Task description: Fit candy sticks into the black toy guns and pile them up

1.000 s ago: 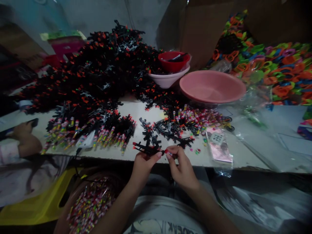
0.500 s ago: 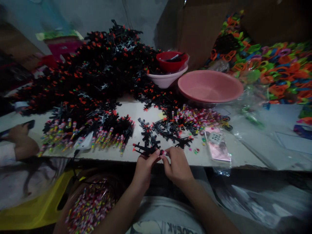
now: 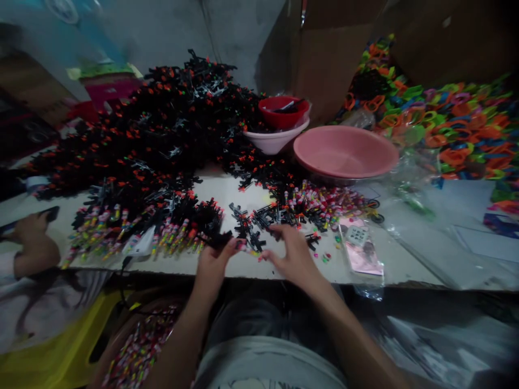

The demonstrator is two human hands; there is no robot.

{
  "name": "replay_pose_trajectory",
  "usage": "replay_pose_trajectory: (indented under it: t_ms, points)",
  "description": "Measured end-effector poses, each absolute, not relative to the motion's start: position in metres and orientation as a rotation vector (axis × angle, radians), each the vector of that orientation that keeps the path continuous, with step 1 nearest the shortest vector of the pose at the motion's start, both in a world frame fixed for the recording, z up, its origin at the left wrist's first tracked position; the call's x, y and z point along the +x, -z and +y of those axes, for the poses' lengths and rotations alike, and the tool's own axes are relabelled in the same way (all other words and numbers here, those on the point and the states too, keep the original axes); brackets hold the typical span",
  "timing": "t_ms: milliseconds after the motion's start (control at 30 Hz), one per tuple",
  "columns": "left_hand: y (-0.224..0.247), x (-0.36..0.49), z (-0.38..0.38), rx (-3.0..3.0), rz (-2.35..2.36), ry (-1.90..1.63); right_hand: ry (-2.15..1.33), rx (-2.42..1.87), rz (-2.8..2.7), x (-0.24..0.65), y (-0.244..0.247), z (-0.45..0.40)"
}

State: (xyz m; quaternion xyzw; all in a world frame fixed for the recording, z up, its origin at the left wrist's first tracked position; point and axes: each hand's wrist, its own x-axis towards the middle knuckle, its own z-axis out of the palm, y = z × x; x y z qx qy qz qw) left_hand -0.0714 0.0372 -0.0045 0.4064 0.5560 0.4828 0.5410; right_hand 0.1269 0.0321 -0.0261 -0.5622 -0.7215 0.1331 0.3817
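Note:
My left hand (image 3: 214,266) is closed on a black toy gun (image 3: 219,239) near the table's front edge. A small colourful tube (image 3: 248,248) sticks out from its fingertips to the right. My right hand (image 3: 295,258) stands just right of the tube's end, thumb and fingers apart, nothing clearly held. Black toy guns (image 3: 259,218) lie behind the hands. Left of them are toy guns with colourful tubes (image 3: 174,233), and a pile of loose tubes (image 3: 320,200) lies at the back right.
A big heap of black toy guns (image 3: 162,124) covers the back left. Pink basin (image 3: 344,151), red bowl (image 3: 283,120) and colourful plastic pieces (image 3: 458,129) are behind. Another person's hand (image 3: 34,237) holds a phone at the left. A bagged pink card (image 3: 363,248) lies right.
My left hand has moved left with the toy gun, and the colourful tube now shows. The fingers of my right hand have spread. The view has tilted slightly.

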Motion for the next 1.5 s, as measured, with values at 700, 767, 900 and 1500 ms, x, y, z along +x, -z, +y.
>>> replay_pose_trajectory:
  t_ms: [700, 767, 900, 1500]
  points:
    - [0.047, -0.065, 0.071, 2.162, 1.908, -0.534, -0.560, -1.428, -1.457, 0.173, 0.026, 0.044]
    - [0.053, -0.057, 0.070, 2.067, 1.893, -0.510, -0.691, -1.385, -1.550, 0.157, 0.025, 0.027]
    - [0.052, -0.068, 0.071, 1.831, 1.753, -0.602, -0.762, -1.400, -1.650, 0.131, 0.038, 0.003]
    - [0.009, -0.038, 0.020, 0.700, 1.042, -1.113, -0.858, -1.304, -1.374, 0.098, 0.046, -0.012]
